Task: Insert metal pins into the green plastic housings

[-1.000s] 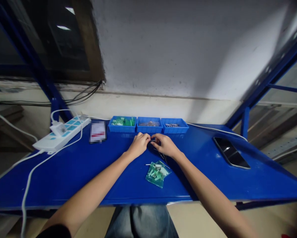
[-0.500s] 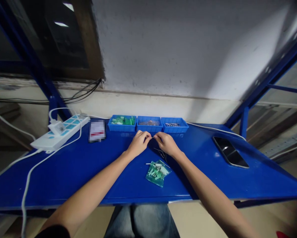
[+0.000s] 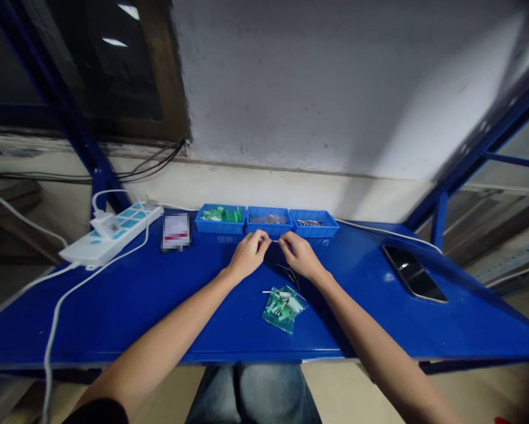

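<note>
My left hand (image 3: 249, 254) and my right hand (image 3: 298, 255) meet above the blue table (image 3: 136, 306), just in front of the middle blue tray (image 3: 268, 220). Both pinch the ends of a thin metal pin (image 3: 274, 241) stretched between their fingertips. Below the hands lies a small pile of green and white parts (image 3: 284, 306) with several loose pins beside it. The left tray (image 3: 221, 217) holds green parts and the right tray (image 3: 313, 223) holds metal pins.
A white power strip (image 3: 109, 234) with white cables sits at the back left, a blurred card (image 3: 175, 232) beside it. A dark phone (image 3: 414, 274) lies at the right. Blue frame posts stand at both back corners.
Both hands lifted slightly and drew a little apart, so the thin pin now shows between the fingertips. The view shifted slightly.
</note>
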`<state>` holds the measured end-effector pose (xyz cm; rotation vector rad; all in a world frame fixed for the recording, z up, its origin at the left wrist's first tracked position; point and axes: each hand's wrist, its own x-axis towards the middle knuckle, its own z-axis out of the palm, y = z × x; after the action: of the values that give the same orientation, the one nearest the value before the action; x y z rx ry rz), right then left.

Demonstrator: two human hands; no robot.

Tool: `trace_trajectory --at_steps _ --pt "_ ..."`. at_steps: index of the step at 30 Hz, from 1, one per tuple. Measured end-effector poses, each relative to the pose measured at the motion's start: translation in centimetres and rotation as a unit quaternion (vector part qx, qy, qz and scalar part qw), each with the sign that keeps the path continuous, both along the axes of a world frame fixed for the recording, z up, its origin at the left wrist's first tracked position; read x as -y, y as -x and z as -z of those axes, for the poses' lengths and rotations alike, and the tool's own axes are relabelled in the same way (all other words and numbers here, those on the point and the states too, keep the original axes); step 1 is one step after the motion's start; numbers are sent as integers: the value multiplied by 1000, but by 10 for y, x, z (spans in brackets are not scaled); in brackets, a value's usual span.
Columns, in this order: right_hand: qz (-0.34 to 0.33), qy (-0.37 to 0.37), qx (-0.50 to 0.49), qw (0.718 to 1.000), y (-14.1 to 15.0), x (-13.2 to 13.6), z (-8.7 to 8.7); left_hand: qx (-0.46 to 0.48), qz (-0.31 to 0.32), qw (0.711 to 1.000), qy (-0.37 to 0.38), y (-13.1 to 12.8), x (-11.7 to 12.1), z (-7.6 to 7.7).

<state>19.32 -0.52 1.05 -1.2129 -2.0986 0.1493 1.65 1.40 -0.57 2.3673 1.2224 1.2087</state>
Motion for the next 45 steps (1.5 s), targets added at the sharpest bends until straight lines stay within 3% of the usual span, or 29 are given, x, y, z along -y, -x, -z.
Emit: trace_trajectory --at_steps 7,12,15,18,19,21,24,26,35,39,45 --pt "-29 12 -15 999 0 2 -4 13 4 1000 -7 1 0 -1" --pt "-19 -49 0 999 -5 6 -11 8 23 1000 8 0 1 -1" --pt "105 -189 -90 972 -17 6 -20 -29 51 998 20 -4 4 -3" --pt "271 -294 -174 900 -34 0 -29 -98 92 991 14 -8 9 -4" --pt "309 -282 -172 892 -40 -3 -30 -119 105 987 12 -10 10 -3" --pt "350 -169 -122 913 -50 -10 -30 -153 126 980 11 -11 12 -3" --pt "292 92 -12 952 -59 -18 -22 -177 126 976 13 -11 13 -1" --pt "217 194 21 956 -60 -19 -14 -173 108 979 15 -11 13 0" --pt "12 344 -3 939 -27 -4 -7 -62 -18 997 31 -9 0 5" --pt "-40 343 -22 938 -11 4 -6 -61 -23 997 29 -8 -4 6" --pt "11 130 -7 991 -5 6 -7 -53 -20 998 17 -7 -3 4"
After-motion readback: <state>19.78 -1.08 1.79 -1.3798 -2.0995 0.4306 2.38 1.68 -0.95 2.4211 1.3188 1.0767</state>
